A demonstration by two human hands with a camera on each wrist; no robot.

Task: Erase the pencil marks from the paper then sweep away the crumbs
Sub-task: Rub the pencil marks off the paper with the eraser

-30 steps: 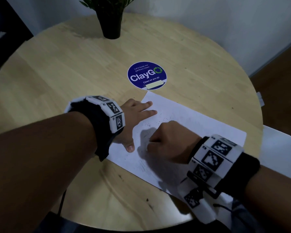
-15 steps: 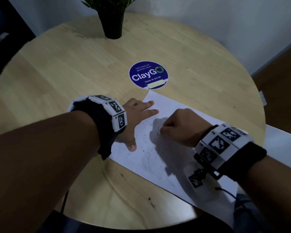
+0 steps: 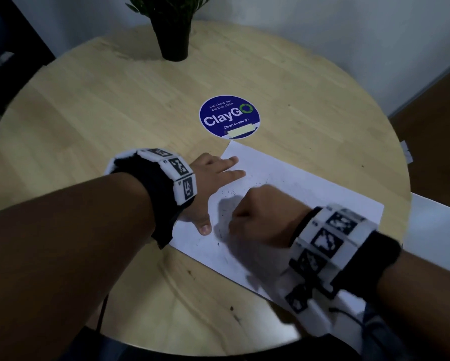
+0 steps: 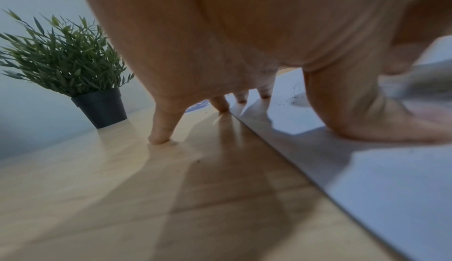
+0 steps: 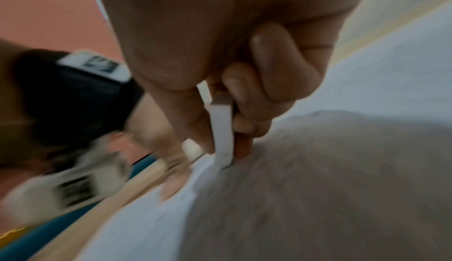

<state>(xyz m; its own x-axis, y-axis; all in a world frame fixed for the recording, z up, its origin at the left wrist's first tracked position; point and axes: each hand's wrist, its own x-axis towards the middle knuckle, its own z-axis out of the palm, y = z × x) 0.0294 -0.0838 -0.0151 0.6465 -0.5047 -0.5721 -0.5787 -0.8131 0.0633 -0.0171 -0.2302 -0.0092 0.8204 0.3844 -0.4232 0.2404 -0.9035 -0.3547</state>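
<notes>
My left hand (image 3: 208, 178) lies flat, fingers spread, pinning the paper (image 3: 309, 188) to the table (image 3: 114, 100). My right hand (image 3: 260, 214) pinches a white eraser (image 5: 221, 135), its tip on the sheet among dark crumbs (image 3: 229, 191).

The table (image 3: 93, 105) is pale wood, smooth and a bit shiny. The paper (image 3: 309, 188) is white and matt. The sticker (image 3: 229, 117) looks glossy.

paper (image 3: 304, 194) on table (image 3: 88, 105) | sticker (image 3: 229, 116) behind paper | plant (image 3: 173, 35) behind sticker
</notes>
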